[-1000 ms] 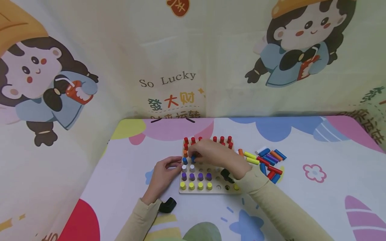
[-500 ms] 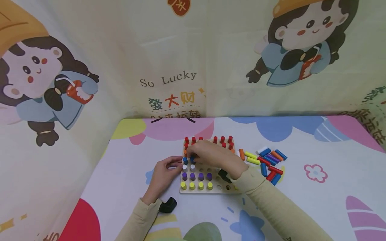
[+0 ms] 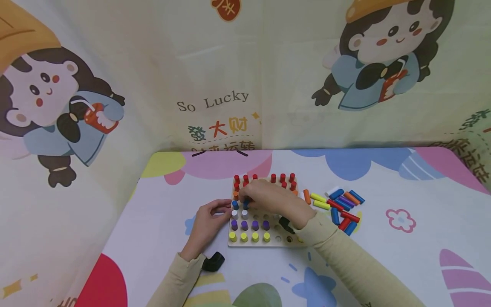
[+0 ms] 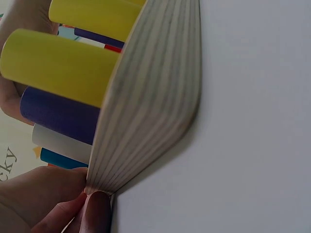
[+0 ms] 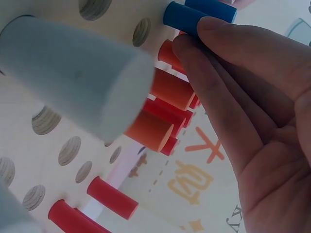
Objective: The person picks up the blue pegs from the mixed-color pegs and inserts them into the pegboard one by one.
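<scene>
My right-hand fingertips [image 5: 214, 36] pinch a blue peg [image 5: 183, 18] standing on the wooden pegboard [image 3: 264, 244], at about ten o'clock on the board, beside a second blue peg [image 3: 235, 205]. My left hand [image 3: 206, 222] presses its fingertips [image 4: 97, 208] on the board's nine o'clock edge. Orange pegs [image 5: 155, 127] and red pegs [image 3: 281, 178] crowd toward twelve. Loose coloured sticks [image 3: 339, 204] lie at three o'clock. I judge that a tilted peg could jam in its hole, or my knuckles could knock neighbouring pegs; the board might shift if my left hand eases.
</scene>
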The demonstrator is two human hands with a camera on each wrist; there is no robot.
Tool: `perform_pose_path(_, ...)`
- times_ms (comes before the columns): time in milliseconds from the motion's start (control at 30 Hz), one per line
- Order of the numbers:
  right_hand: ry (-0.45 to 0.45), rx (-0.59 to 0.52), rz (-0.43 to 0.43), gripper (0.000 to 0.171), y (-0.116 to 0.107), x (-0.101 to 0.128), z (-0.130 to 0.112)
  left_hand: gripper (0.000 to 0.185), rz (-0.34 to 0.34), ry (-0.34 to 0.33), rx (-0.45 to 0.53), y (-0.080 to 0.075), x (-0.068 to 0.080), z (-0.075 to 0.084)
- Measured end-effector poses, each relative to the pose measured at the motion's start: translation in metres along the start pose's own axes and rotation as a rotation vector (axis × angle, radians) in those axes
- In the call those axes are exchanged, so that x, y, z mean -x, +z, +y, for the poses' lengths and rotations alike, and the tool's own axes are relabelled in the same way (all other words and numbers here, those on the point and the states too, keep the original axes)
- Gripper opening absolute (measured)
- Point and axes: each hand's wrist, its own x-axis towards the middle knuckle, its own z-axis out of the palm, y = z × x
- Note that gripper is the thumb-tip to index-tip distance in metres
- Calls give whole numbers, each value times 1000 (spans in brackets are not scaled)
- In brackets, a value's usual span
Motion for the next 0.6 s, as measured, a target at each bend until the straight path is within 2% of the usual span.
perform_pose_path(200,6,1,-4,25,-1,-1,-1,31,-3,4,7,-1,0,1)
perform_pose_path(600,-17,-24,25,23,-8,5,-5,29,4,15,-7,0,0,1)
